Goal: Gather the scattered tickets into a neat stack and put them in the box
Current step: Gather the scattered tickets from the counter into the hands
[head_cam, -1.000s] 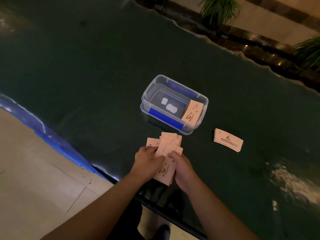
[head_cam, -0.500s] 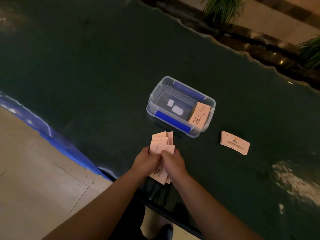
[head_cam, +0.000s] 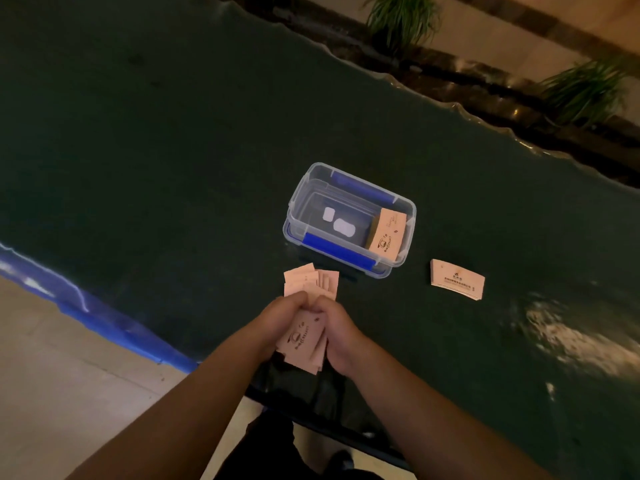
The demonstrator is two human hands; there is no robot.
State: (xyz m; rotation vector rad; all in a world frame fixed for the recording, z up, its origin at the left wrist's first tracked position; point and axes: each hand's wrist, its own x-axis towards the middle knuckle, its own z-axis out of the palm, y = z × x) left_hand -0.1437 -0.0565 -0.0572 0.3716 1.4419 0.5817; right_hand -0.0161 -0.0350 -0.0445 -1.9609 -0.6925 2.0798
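Several pale pink tickets are squeezed between both my hands near the table's front edge, still fanned out at the far end. My left hand grips their left side and my right hand grips their right side. Just beyond them stands a clear plastic box with blue clips. A stack of tickets leans inside its right end. Another neat ticket stack lies on the table to the right of the box.
The dark green table has a blue front edge at the left and a wavy far edge. Potted plants stand behind it. A bright glare patch shows on the table at the right.
My hands have pressed closer together and the spread tickets have been drawn into a tighter bundle, pulled slightly toward me.
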